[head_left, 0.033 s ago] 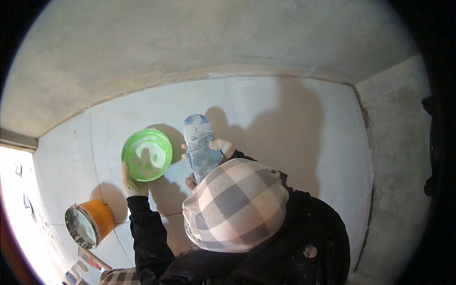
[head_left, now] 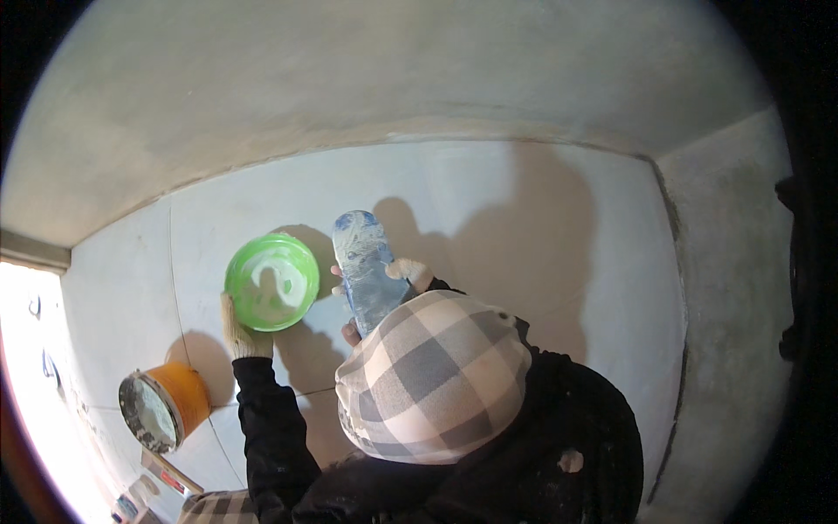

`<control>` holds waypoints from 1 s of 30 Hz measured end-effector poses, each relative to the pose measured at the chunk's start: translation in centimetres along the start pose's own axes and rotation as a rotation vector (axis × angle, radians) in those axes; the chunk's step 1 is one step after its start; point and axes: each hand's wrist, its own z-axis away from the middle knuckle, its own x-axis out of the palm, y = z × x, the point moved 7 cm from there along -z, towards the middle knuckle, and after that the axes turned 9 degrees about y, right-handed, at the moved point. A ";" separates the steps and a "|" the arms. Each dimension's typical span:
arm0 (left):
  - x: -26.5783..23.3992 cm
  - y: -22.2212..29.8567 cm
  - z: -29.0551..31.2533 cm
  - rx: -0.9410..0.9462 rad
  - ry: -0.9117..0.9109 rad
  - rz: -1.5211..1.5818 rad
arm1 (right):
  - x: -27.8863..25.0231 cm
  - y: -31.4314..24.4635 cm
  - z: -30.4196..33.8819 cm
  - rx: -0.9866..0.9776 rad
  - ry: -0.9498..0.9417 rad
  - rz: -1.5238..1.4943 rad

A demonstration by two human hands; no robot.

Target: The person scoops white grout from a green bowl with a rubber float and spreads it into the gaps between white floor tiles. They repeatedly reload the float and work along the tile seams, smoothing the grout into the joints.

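A green plastic bowl (head_left: pixel 309 255) with white paste smeared inside is tilted so its inside faces up, left of centre. My left hand (head_left: pixel 242 330), in a pale glove with a black sleeve, grips its lower-left rim. To the right of the bowl, my gloved right hand (head_left: pixel 408 269) is wrapped round a long, blue, round-ended object (head_left: pixel 368 262) coated with white paste; its exact kind is unclear. The right thumb side lies over its right edge, and bare fingertips show at its left edge. A checkered cloth cap hides its lower end.
The checkered cap (head_left: pixel 436 375) bulges over the lower middle. An orange bucket (head_left: pixel 185 393) with a paste-crusted rim is at lower left, near a long-handled tool (head_left: pixel 166 472). Large pale panels (head_left: pixel 489 175) lie behind, bounded by grey walls (head_left: pixel 419 70) above and right. Bright light enters at far left.
The green bowl has shifted slightly up and to the right with my left hand. The blue object has turned a little, its upper end moving slightly left in my right hand.
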 end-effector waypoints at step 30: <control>-4.0 5.0 -0.9 0.010 0.130 -0.126 | 12.9 -3.3 3.0 -0.333 -0.040 0.509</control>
